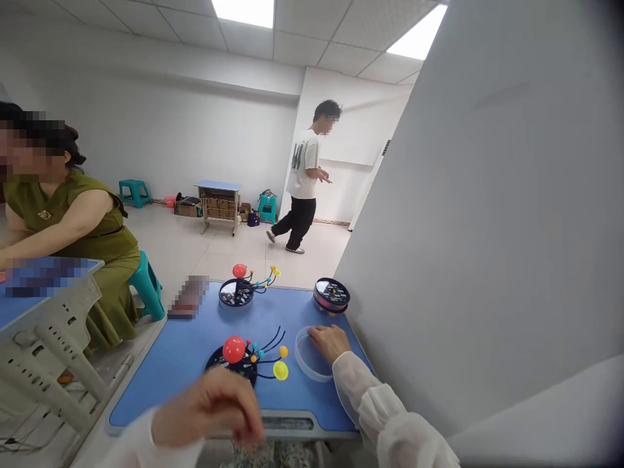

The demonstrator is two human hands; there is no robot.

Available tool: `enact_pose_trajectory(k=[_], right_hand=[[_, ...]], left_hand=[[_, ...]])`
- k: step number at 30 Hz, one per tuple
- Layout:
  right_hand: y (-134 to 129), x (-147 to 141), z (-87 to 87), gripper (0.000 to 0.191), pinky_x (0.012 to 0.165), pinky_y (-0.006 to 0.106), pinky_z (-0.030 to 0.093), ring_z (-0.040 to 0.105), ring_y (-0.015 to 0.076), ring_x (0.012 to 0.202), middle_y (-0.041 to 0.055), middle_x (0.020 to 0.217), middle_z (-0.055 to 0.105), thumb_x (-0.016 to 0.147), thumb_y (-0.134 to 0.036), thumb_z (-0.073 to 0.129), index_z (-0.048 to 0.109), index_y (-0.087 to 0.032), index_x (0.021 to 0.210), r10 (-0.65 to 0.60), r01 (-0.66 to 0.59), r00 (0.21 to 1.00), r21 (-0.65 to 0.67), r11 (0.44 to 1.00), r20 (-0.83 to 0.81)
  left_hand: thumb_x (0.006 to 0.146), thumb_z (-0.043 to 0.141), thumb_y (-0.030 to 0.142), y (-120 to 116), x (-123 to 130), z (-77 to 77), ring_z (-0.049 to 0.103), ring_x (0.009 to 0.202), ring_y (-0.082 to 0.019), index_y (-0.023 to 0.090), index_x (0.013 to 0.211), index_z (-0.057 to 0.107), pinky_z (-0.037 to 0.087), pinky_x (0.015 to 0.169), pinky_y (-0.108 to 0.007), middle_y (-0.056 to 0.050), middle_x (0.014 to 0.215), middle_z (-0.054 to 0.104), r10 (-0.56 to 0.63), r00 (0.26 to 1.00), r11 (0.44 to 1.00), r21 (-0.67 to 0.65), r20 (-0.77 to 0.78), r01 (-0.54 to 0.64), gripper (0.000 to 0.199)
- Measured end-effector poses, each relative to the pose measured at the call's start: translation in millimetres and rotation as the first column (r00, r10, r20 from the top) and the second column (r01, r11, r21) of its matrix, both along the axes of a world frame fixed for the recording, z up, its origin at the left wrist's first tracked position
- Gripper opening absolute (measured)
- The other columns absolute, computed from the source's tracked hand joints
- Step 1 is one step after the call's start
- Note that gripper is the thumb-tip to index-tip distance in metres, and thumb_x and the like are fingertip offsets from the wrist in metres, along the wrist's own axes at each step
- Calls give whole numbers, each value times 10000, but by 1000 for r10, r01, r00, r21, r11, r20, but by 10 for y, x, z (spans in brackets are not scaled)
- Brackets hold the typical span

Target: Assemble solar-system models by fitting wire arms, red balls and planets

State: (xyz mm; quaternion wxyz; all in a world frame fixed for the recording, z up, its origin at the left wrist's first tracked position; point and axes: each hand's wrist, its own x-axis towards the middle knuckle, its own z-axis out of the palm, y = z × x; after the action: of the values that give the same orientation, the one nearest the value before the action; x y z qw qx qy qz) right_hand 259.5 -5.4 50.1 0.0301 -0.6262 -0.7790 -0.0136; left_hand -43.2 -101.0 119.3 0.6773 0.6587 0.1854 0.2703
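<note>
The right hand (329,342) lies open, its fingers resting over the rim of a clear round plastic dish (312,357) near the right edge of the blue tabletop (166,383). The left hand (209,408) is blurred and loosely curled above the near edge, with nothing visible in it; whether it is fully closed cannot be told. It sits just in front of a planet model (238,359), a red ball with orange and yellow beads on thin black wires over a black disc base, and hides part of that base. A second planet model (238,287) stands by the far edge, and a black-and-pink round case (331,296) sits at the far right corner. A seated person (63,227) is at the next desk (49,276).
</note>
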Motion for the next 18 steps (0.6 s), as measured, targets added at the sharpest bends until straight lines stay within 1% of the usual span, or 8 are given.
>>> enact_pose_trajectory(k=[2,4,7,9,11,13,15,18], right_hand=[[21,-19,-24,177,752,315,412,676,219,802,78,833,738,863,-152,534,682,-230,807,-17,17,1000,-10,1000,-3],[26,-28,-39,181,754,318,416,673,213,789,78,850,739,866,-150,523,682,-235,840,-37,37,999,-9,999,-28],[5,-22,-49,238,727,310,442,669,199,788,66,933,734,888,-188,484,677,-257,1008,-68,69,993,13,997,-97],[-28,-22,-53,290,695,304,467,666,191,780,67,958,727,909,-256,445,653,-244,1110,-75,87,948,27,996,-310],[-76,-46,-58,337,664,307,488,664,193,754,79,926,730,902,-369,452,658,-206,1114,-59,75,745,-6,997,-664],[-131,-97,-61,400,611,304,489,661,194,708,92,900,734,847,-485,521,680,-184,1056,-90,28,408,-86,996,-909],[-182,-168,-59,444,548,278,463,650,177,650,95,893,738,780,-549,589,680,-190,1025,-185,-5,178,-189,982,-966],[-224,-273,-58,427,506,241,417,616,137,580,84,864,739,725,-546,654,671,-202,978,-308,-11,7,-308,951,-951]], left_hand=[[847,584,359,430,-242,205,621,629,-163,216,819,742,471,587,-254,-58,740,682,151,988,976,158,20,-152,215],[828,607,365,888,-296,226,608,707,-171,205,799,732,475,678,-266,-50,751,679,278,961,921,284,1,-267,205],[785,646,360,1427,-129,-43,612,868,-200,194,784,736,462,800,-279,-64,871,705,292,950,908,344,-110,-239,189],[776,645,345,1625,48,-304,617,885,-200,197,808,742,455,804,-271,-61,890,716,230,952,930,333,-200,-155,180],[769,641,334,1710,222,-529,628,874,-194,205,876,738,456,774,-259,-56,912,727,176,958,951,290,-225,-107,193],[751,655,309,1721,375,-676,633,889,-192,215,927,730,448,761,-250,-54,949,731,129,966,961,270,-223,-65,213],[733,668,284,1697,500,-753,630,905,-189,222,931,726,437,761,-244,-48,969,729,97,975,962,269,-202,-40,215],[725,669,263,1647,632,-806,624,877,-176,220,878,724,422,751,-235,-33,921,729,84,986,963,265,-147,-42,168]])
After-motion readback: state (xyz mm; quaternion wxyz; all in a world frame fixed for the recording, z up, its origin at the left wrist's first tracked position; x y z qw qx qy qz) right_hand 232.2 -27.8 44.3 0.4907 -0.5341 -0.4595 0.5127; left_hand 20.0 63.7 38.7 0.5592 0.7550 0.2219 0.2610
